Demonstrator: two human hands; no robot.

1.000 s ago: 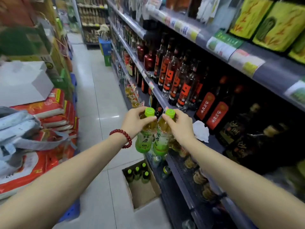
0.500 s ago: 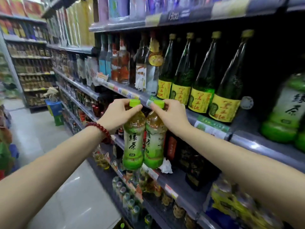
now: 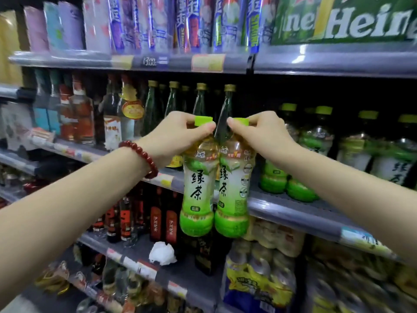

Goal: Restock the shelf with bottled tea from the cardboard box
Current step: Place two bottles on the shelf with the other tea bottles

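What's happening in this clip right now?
A person is stocking a store shelf. The left hand and right hand each hold a green tea bottle, left bottle and right bottle, by the neck, side by side in the air before the shelf. Matching bottles already stand there to the right.

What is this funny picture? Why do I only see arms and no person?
The camera sits on a person's head and looks forward and down, so you see only their arms. The left hand and the right hand each hold a green tea bottle by its neck: the left bottle and the right bottle hang side by side in front of a shop shelf. More tea bottles already stand on that shelf, to the right. Dark glass bottles stand behind the hands.
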